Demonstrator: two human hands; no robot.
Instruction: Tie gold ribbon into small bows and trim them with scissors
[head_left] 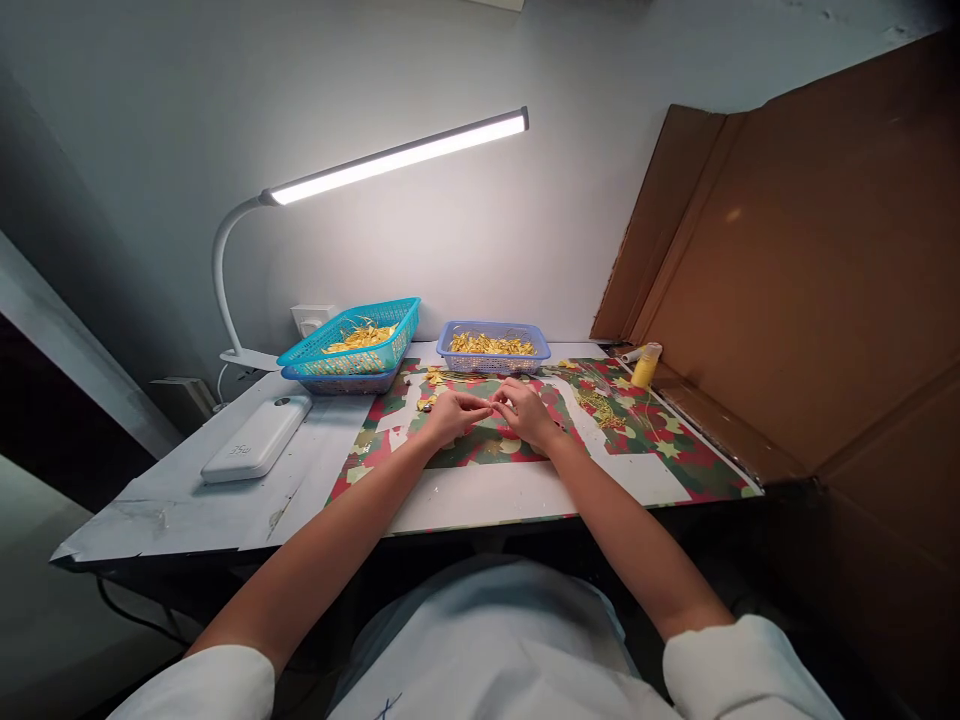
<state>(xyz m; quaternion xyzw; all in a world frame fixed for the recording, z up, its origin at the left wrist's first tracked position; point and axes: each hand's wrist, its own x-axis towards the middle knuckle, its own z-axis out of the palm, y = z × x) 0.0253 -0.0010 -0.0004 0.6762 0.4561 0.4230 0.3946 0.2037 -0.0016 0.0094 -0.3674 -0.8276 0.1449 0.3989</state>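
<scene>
Golden pieces (435, 377) lie on the patterned surface (465, 498) just beyond the left hand (454, 414) and right hand (525, 412), whose fingertips come together; I cannot tell what, if anything, they pinch. Golden strands (601, 408) lie to the right. Farther out, similar pieces (491, 345) fill a violet basket (493, 366) and a turquoise basket (409, 325), with a lit lamp (397, 160) above.

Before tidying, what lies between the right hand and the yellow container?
In the head view, a tangle of gold strands lies between the right hand and the yellow container.
</scene>
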